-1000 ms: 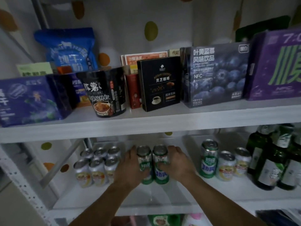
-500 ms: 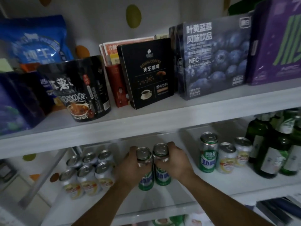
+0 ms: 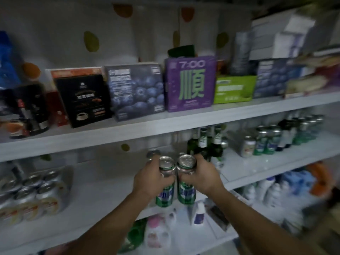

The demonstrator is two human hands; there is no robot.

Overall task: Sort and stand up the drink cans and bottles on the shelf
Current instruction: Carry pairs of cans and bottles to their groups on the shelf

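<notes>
Head view: we stretch both forearms forward, left hand (image 3: 150, 179) fingers wrapped round the left can (image 3: 165, 196), right hand (image 3: 202, 177) fingers round the right can (image 3: 186, 194); both cans upright, touching, just left of the bottles (image 3: 204, 144).

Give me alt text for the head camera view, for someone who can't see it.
The left hand and right hand hold two upright green cans side by side at a white shelf. Silver cans stand left, green bottles behind, boxes above.

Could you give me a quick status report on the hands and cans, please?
Status: left hand grips left green can; right hand grips right green can. Both upright, side by side. Close behind right hand: green bottles.
</notes>
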